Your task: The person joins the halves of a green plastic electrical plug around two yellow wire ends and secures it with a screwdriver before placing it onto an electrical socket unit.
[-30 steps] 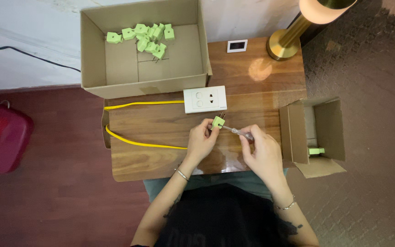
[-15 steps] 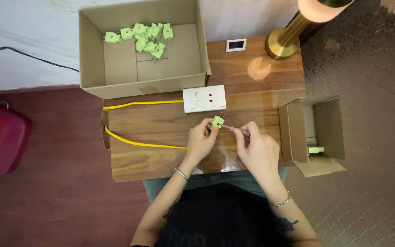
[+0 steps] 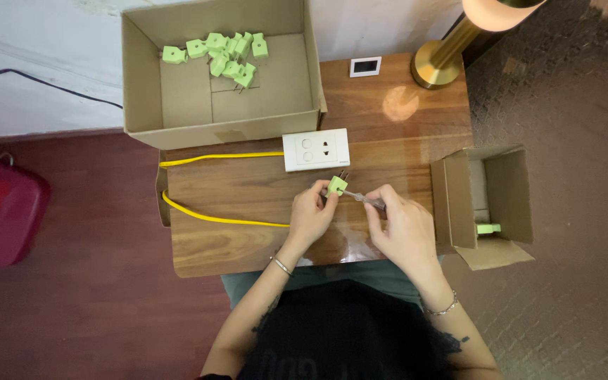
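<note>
Over wooden surface (image 3: 233, 204), centre frame: left hand (image 3: 309, 214) grip pinching green plug (image 3: 337, 185), right hand (image 3: 402, 226) grip closed around screwdriver (image 3: 364, 199); best kept steady, tip square.

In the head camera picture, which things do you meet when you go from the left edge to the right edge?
Red object on the floor → yellow cable → left hand → green plug it holds → right hand with a thin tool → small cardboard box with one green plug inside.
</note>
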